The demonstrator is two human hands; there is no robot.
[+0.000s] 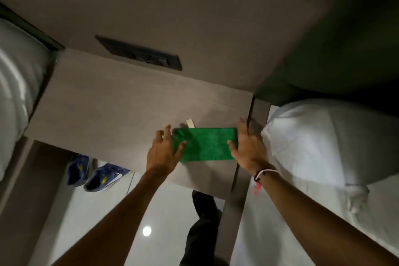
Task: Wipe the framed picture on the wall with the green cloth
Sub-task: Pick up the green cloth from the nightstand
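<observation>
A green cloth (205,144), folded into a flat rectangle, lies on the wooden bedside table (108,110) near its right front corner. My left hand (163,153) rests at the cloth's left edge with fingers spread, the thumb lying on the cloth. My right hand (248,147) is at the cloth's right edge, fingers spread, thumb touching the cloth. Neither hand has lifted it. A small pale tag (190,123) pokes out from behind the cloth's far edge. No framed picture is in view.
A dark switch panel (140,53) sits on the wall behind the table. A white pillow and bed (323,142) lie to the right, more white bedding (15,93) to the left. Blue shoes (95,174) stand on the glossy floor below the table.
</observation>
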